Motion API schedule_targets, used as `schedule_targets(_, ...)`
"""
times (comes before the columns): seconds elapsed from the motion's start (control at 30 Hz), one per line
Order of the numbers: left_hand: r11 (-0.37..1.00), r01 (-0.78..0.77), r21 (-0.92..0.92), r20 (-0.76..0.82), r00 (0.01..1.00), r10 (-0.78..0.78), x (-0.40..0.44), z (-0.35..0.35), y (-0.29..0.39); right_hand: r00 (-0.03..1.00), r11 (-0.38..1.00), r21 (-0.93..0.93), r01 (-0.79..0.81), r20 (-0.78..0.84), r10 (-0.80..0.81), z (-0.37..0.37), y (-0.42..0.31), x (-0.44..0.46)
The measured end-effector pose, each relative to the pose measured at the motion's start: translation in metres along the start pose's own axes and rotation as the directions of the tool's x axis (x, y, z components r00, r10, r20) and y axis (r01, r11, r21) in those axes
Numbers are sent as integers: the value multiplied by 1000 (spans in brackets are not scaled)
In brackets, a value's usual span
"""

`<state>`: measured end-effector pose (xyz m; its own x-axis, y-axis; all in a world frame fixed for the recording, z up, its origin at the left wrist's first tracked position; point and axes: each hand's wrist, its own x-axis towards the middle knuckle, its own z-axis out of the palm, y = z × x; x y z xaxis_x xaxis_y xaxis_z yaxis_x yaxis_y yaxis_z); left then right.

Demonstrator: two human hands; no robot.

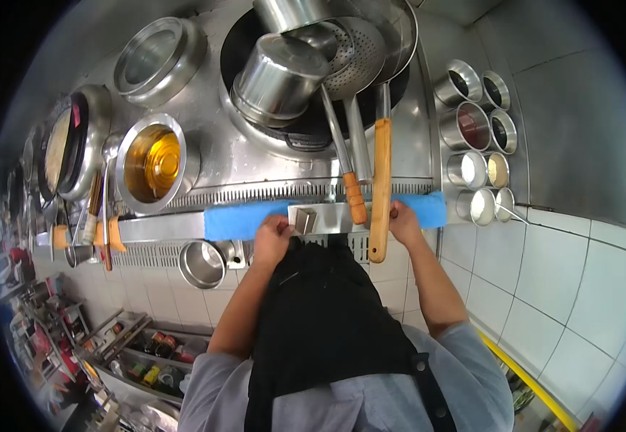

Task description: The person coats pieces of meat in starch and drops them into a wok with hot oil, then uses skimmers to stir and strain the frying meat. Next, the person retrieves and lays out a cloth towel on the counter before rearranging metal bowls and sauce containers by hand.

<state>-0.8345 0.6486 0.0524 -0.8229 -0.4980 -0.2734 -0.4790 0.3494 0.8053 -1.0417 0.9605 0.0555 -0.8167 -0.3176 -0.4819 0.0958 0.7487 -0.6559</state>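
Two strips of blue cloth lie along the stove's front rail. The left-hand strip of cloth (237, 220) ends beside a small white and metal fitting (302, 219). At that inner end, my left hand (273, 239) has its fingers pinched together on the cloth. My right hand (405, 222) is closed at the inner edge of the other blue cloth (428, 208), its fingertips partly hidden. Just left of it hangs a ladle's wooden handle (380, 187). A shorter wooden-handled tool (354, 198) points down between my hands.
A wok (230, 50) holds an upturned metal pot (280, 78), a perforated skimmer (359, 57) and other pans. Left stands a pot of yellow oil (129, 189). Several seasoning cups (464, 126) line the right. A metal pot (203, 264) hangs below the rail.
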Motion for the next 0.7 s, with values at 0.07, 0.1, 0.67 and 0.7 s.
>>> schedule_targets(0.07, 999, -43, 21, 2, 999, 43, 8, -2, -6, 1000, 996, -89, 17, -24, -19, -1, 0, -6)
schedule_targets(0.1, 998, -21, 56, 30, 999, 19, 7, -2, -5, 999, 992, -124, 28, -31, -32, 1, 3, -6)
schedule_targets(0.67, 667, 125, -735, -241, 870, -429, 24, -112, -36, 989, 834, 535, 137, -119, -85, -37, -20, 22)
schedule_targets(0.7, 502, 71, -862, -243, 811, -532, 29, -132, -42, 988, 805, 574, 152, -101, -115, -47, -34, 30)
